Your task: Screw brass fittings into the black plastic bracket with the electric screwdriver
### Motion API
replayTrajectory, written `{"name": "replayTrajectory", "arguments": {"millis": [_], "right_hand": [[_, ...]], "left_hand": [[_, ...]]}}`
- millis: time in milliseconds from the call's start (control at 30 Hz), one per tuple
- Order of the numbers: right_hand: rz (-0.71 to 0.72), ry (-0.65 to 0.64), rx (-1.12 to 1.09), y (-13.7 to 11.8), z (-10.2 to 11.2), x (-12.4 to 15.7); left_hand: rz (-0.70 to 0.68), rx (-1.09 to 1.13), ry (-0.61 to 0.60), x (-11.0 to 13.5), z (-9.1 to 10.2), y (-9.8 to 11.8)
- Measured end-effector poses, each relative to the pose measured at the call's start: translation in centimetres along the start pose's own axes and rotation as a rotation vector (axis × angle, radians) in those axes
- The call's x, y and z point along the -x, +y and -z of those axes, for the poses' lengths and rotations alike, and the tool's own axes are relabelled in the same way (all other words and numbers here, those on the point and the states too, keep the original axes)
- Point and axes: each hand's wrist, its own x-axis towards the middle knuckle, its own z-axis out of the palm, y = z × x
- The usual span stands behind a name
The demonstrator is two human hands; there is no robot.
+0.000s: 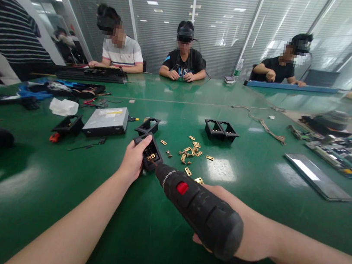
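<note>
My left hand (133, 157) grips a small black plastic socket housing (151, 151) on the green table (160, 243), with brass contacts visible inside it. My right hand (246, 238) holds a black electric screwdriver (198, 209) with a red button, its tip pointing into the housing. Several loose brass terminals (191, 149) lie scattered just beyond the housing.
Another black housing (148, 125) and a double one (221, 130) lie farther back. A grey optical drive (106, 121) and a black part (68, 125) sit to the left, circuit boards (343, 153) and a metal strip (317, 177) to the right. Three people sit across the table.
</note>
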Motion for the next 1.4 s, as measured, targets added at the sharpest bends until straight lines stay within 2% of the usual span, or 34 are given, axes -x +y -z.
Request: {"name": "replayTrajectory", "arguments": {"millis": [200,533,1133,1400], "right_hand": [[-0.088,0.006,-0.003,-0.31,-0.1,-0.33],[-0.023,-0.011,-0.015,0.09,-0.31,-0.19],[-0.067,-0.002,0.041,0.0,0.01,0.02],[-0.023,-0.004,0.014,0.43,0.01,0.0]], "left_hand": [[0.004,-0.015,0.008,0.06,-0.03,0.11],[0.004,-0.005,0.008,0.07,-0.05,0.16],[-0.015,-0.017,-0.011,-0.13,0.0,-0.1],[0.015,-0.003,-0.003,-0.01,0.08,0.08]]}}
